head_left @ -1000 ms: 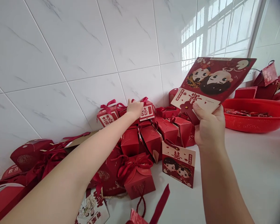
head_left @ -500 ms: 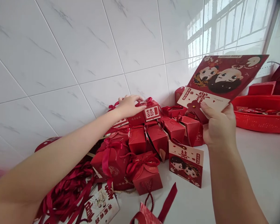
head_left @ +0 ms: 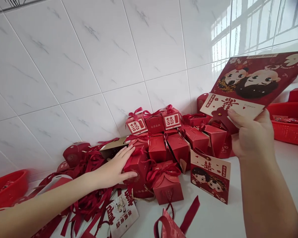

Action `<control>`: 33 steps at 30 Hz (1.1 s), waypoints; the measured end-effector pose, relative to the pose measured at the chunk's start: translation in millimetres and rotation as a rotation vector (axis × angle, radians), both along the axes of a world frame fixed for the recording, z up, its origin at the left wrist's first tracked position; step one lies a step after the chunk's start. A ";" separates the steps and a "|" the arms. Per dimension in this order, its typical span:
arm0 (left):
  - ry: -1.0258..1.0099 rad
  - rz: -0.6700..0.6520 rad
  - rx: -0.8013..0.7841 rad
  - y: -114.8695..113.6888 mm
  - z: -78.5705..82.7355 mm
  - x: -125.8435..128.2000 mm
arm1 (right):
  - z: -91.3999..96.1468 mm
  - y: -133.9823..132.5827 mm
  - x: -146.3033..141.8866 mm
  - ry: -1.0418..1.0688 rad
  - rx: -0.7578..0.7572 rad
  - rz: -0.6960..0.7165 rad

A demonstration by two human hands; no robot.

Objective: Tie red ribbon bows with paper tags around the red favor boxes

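Observation:
My right hand (head_left: 253, 138) is closed on the lower end of a red and cream paper gift bag (head_left: 258, 79). The bag has a cartoon couple printed on it and is held upside down, tilted, above the table. My left hand (head_left: 116, 165) rests against the left side of a larger red gift box (head_left: 137, 172) tied with ribbon, its fingers stretched out and thumb apart. Right of that box stands a smaller red box (head_left: 167, 185) with a bow. A small gift bag (head_left: 210, 175) with the same couple stands upright farther right.
Several red boxes (head_left: 172, 120) are stacked against the tiled wall (head_left: 114, 66). Dark red ribbons (head_left: 91, 198) lie heaped at left, beside a white printed card (head_left: 124, 211). Red plastic baskets (head_left: 288, 130) stand at both sides. A loose ribbon (head_left: 191, 215) lies in front.
My left hand has come down from the boxes at the wall to the larger box in front. My right hand still holds the bag. The view has shifted left.

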State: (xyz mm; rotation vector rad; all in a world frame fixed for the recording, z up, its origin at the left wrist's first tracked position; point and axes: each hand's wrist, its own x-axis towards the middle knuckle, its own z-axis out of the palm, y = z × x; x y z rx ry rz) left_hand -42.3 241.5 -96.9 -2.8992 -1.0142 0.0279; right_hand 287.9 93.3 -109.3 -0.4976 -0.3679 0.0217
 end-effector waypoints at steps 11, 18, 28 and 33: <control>-0.042 -0.003 0.036 3.8 -10.5 3.4 | -14.4 -7.9 8.4 -0.250 -0.564 -0.145; -0.057 0.004 0.057 6.4 -11.6 3.4 | -9.0 -11.9 17.4 -0.101 -0.151 -0.443; -0.197 -0.044 0.090 19.3 -20.1 -0.6 | 2.5 -25.0 8.5 -0.056 0.060 -0.269; -0.252 -0.088 0.081 45.1 -32.9 -7.1 | 6.3 -29.8 6.7 -0.115 0.136 -0.249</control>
